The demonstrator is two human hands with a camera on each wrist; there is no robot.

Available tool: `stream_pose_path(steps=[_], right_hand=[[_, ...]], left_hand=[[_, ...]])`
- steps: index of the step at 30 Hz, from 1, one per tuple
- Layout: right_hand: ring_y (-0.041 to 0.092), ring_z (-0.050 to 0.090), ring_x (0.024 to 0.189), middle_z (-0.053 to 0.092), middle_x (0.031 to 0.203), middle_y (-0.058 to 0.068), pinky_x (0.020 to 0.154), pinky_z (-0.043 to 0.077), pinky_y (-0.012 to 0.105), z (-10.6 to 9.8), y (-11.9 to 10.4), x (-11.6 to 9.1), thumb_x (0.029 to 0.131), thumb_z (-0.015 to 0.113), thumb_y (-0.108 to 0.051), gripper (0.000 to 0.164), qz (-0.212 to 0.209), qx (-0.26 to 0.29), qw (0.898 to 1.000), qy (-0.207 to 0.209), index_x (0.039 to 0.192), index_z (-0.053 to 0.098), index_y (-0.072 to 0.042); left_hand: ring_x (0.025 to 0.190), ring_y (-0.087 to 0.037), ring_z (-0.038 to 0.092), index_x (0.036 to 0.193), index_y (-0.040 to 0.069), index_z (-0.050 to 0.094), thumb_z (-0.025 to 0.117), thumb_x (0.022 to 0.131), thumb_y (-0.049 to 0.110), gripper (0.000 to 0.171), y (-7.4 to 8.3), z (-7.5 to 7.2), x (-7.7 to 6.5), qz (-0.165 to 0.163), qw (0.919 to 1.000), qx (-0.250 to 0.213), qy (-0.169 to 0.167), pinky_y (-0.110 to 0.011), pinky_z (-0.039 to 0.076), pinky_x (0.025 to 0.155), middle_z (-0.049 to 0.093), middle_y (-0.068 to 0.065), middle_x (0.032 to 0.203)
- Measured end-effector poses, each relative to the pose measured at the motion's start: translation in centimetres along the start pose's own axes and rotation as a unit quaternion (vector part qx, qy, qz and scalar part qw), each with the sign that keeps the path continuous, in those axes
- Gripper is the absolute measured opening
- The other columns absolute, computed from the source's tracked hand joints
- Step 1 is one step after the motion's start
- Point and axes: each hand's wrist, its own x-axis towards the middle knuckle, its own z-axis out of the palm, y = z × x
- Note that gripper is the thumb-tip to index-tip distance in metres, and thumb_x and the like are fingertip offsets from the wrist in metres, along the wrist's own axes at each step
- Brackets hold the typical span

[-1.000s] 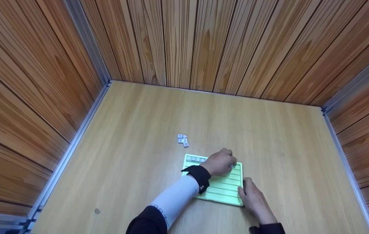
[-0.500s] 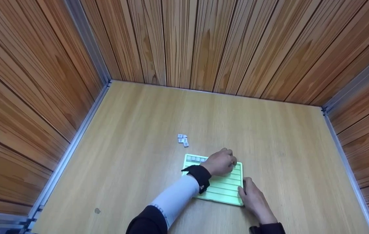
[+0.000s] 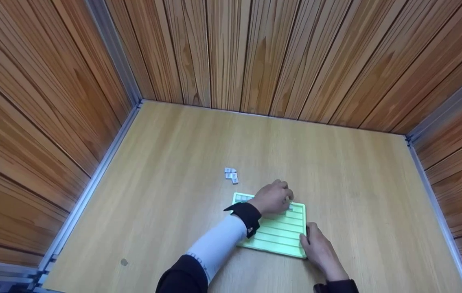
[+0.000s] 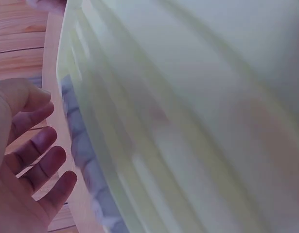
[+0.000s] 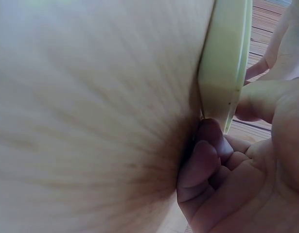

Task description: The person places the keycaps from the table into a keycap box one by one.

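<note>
A light-green ridged tray (image 3: 273,237) lies on the table, with a row of small pale square tiles (image 3: 241,198) in its far slot. Over that row is my left hand (image 3: 272,198), which covers its middle part in the head view. In the left wrist view the fingers (image 4: 44,165) are loosely bent and spread beside the row of tiles (image 4: 86,150), with nothing held. My right hand (image 3: 322,253) grips the tray's right edge, thumb on top. Its other fingers (image 5: 200,165) curl in under the tray's side wall (image 5: 224,63).
Several loose white tiles (image 3: 231,175) lie in a small cluster on the wooden table (image 3: 182,162), beyond the tray's far left corner. Wood-panel walls (image 3: 231,53) with metal edging enclose the table at the back and both sides. A dark spot (image 3: 124,262) marks the tabletop at lower left.
My left hand has lifted a little and shifted slightly away and left, showing a tile at the row's right end. The head view has turned slightly; the right hand keeps its grip.
</note>
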Motion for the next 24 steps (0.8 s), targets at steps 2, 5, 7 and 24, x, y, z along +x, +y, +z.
stream_pose_path(steps=[2,5,7,24], right_hand=[[0.034,0.056,0.118,0.055,0.132,0.024,0.095,0.047,0.051,0.0,0.0,0.0,0.104,0.048,-0.018,0.041,0.002,-0.001,1.0,0.0,0.138,0.041,0.005],[0.033,0.057,0.117,0.055,0.132,0.024,0.093,0.048,0.051,-0.1,0.0,0.0,0.104,0.048,-0.018,0.042,0.002,-0.004,1.0,0.003,0.138,0.041,0.006],[0.032,0.057,0.114,0.055,0.13,0.024,0.091,0.049,0.05,-0.1,0.1,0.0,0.104,0.049,-0.018,0.042,0.002,-0.005,1.0,0.004,0.138,0.041,0.006],[0.026,0.055,0.101,0.058,0.123,0.019,0.079,0.048,0.039,-0.2,0.0,0.0,0.104,0.05,-0.018,0.043,-0.001,-0.007,1.0,0.004,0.139,0.042,0.005]], left_hand=[[0.101,-0.013,0.055,0.112,0.02,0.076,0.068,0.093,0.023,0.021,-0.4,-0.2,0.0,-0.006,1.0,-0.002,0.002,-0.021,0.047,0.077,0.064,0.003,0.109],[0.1,-0.013,0.055,0.113,0.019,0.076,0.068,0.093,0.023,0.022,-1.1,-0.6,-0.1,-0.017,0.9997,-0.018,0.004,-0.022,0.047,0.077,0.064,0.003,0.11],[0.102,-0.014,0.055,0.114,0.019,0.075,0.068,0.094,0.022,0.022,-1.5,-1.0,-0.2,-0.026,0.9992,-0.029,0.005,-0.023,0.048,0.078,0.064,0.002,0.111],[0.11,-0.017,0.052,0.119,0.016,0.073,0.065,0.095,0.02,0.025,-5.1,-3.1,-1.5,-0.114,0.9918,-0.059,0.005,-0.031,0.048,0.09,0.061,-0.001,0.122]])
